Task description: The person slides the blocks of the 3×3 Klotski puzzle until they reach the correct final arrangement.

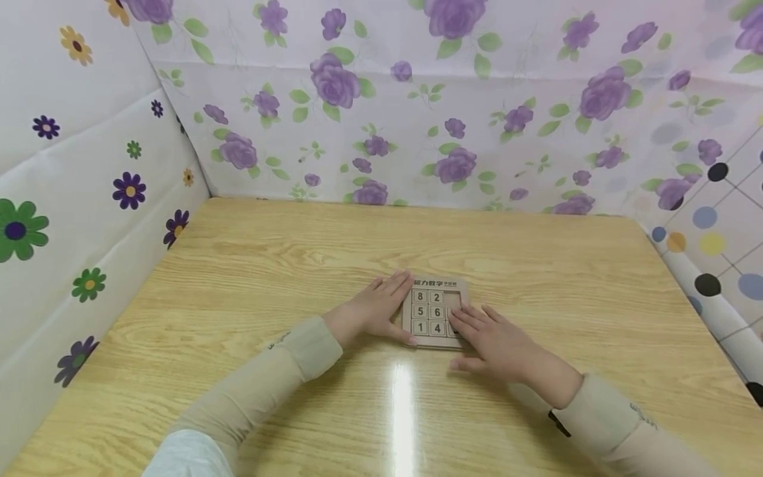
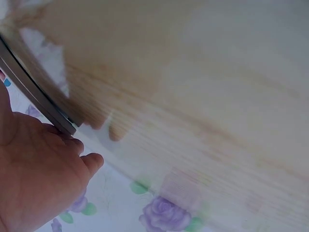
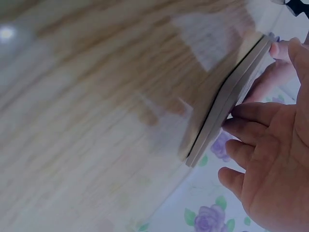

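A wooden sliding number puzzle [image 1: 436, 341] lies flat on the table, its tiles 8, 2, 5, 6, 1 and 4 showing and a gap at the top right. My left hand [image 1: 378, 308] holds the frame's left side, thumb at the lower corner and fingers at the upper one. In the left wrist view, the left hand [image 2: 46, 169] is up against the frame's edge [image 2: 34, 89]. My right hand [image 1: 501, 344] rests its extended fingertips on the right column, hiding tiles there. The right wrist view has the puzzle's side [image 3: 227, 104] beside the right hand's fingers [image 3: 251, 130].
The wood-grain table [image 1: 286, 252] surrounds the puzzle, with a bright light reflection in front. Behind it hangs a purple-flowered cloth [image 1: 381, 132]. Patterned coverings stand at the left [image 1: 101, 179] and right [image 1: 727, 245] sides.
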`<state>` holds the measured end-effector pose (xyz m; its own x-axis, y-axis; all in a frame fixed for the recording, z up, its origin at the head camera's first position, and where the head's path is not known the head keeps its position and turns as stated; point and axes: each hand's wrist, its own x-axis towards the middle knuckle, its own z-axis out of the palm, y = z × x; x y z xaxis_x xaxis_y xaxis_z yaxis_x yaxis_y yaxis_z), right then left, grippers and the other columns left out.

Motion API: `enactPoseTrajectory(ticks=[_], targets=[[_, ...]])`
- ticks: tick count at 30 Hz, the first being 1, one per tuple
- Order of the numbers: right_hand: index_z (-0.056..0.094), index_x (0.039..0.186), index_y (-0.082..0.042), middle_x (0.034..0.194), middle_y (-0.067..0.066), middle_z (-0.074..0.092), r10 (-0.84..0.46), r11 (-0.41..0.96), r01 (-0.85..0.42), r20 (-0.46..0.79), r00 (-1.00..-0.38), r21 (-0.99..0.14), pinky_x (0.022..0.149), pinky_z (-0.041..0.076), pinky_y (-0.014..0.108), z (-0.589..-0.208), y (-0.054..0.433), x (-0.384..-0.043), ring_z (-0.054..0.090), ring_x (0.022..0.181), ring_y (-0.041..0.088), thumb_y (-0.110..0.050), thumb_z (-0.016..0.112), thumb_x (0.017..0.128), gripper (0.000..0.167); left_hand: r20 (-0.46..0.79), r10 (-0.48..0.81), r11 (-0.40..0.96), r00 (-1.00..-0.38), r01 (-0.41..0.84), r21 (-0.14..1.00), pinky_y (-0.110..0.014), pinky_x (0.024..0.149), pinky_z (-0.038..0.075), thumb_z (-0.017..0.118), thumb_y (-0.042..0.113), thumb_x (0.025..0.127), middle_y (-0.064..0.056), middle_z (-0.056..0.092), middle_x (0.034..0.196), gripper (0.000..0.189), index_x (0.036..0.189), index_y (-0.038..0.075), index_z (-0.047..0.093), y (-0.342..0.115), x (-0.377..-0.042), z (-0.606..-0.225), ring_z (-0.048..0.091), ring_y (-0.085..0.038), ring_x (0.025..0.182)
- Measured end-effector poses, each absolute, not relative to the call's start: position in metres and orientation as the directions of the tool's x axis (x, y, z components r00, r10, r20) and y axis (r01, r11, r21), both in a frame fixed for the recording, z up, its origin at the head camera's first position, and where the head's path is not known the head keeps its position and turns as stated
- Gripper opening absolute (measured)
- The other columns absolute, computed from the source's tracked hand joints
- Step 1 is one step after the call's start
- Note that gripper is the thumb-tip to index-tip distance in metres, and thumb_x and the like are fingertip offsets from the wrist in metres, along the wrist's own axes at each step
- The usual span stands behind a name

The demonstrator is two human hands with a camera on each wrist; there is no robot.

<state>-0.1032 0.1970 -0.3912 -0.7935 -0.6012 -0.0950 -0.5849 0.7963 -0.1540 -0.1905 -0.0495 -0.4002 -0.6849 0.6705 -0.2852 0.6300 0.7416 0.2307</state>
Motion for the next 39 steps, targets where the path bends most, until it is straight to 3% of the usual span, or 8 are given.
enactPoseTrajectory(ticks=[15,26,39], targets=[[0.039,0.142,0.003,0.149,0.021,0.036,-0.62,0.783,-0.612,-0.063,-0.782,-0.11,0.115,0.024,0.055,-0.384,0.181,-0.122,0.029,0.14,0.038,-0.055,0.052,0.091,0.079,-0.294,0.675,0.737,-0.676,0.637,0.228,-0.041,0.121,0.003,0.06,0.073,0.073,-0.01,-0.006,0.16,0.121,0.153,0.005,-0.001,-0.049,-0.19,-0.4,-0.003,-0.022,0.148],[0.037,0.144,0.002,0.151,0.018,0.034,-0.605,0.796,-0.588,-0.143,-0.783,-0.145,0.117,0.019,0.054,-0.388,0.175,-0.134,0.026,0.142,0.036,-0.054,0.049,0.092,0.077,-0.291,0.671,0.741,-0.682,0.635,0.219,-0.041,0.121,0.003,0.06,0.074,0.073,-0.01,-0.005,0.16,0.121,0.153,0.005,-0.001,-0.049,-0.19,-0.4,-0.003,-0.021,0.148],[0.039,0.143,0.002,0.149,0.02,0.038,-0.58,0.809,-0.552,-0.123,-0.806,-0.201,0.116,0.021,0.056,-0.387,0.195,-0.13,0.03,0.14,0.038,-0.053,0.051,0.092,0.076,-0.281,0.671,0.741,-0.686,0.626,0.241,-0.041,0.121,0.002,0.062,0.073,0.072,-0.01,-0.004,0.16,0.122,0.153,0.005,0.0,-0.049,-0.191,-0.401,-0.002,-0.022,0.148]])
